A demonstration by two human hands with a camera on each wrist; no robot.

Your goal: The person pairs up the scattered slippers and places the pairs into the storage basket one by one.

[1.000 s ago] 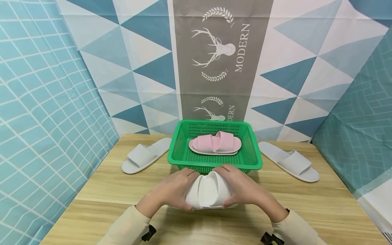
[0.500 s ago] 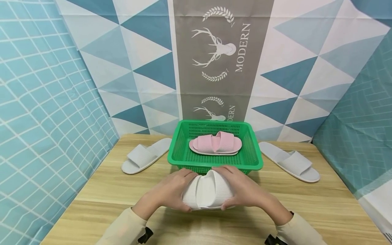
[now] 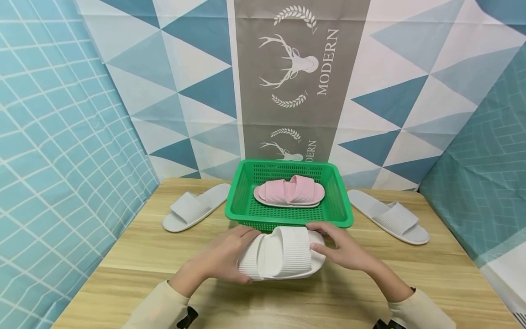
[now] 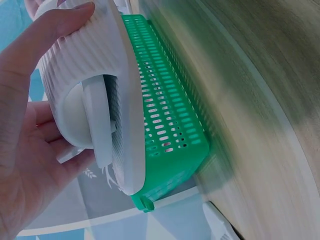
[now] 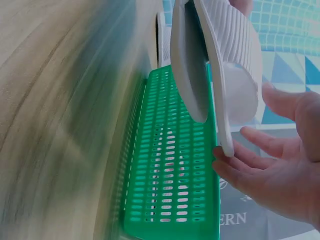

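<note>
A pair of white slippers [image 3: 297, 251] with ribbed straps is held together in front of the green basket [image 3: 342, 203]. My left hand [image 3: 226, 257] grips their left end, its thumb on a ribbed strap in the left wrist view. Around the right end, my right hand [image 3: 347, 249] is spread loosely. In the right wrist view, its fingertips touch the edge of a sole [image 5: 225, 115], while the thumb stands apart. Both wrist views show two soles, one against the other. Inside the basket lie pink slippers [image 3: 303, 189].
One light grey slipper [image 3: 191, 208] lies left of the basket, and another light grey slipper [image 3: 396, 218] lies to its right. All rest on a wooden table [image 3: 411, 278]. A patterned cloth [image 3: 197, 82] hangs close behind the basket.
The right hand has loosened and slid to the right, uncovering the slippers' right end. The left hand has shifted slightly left with the slippers still in its grip.
</note>
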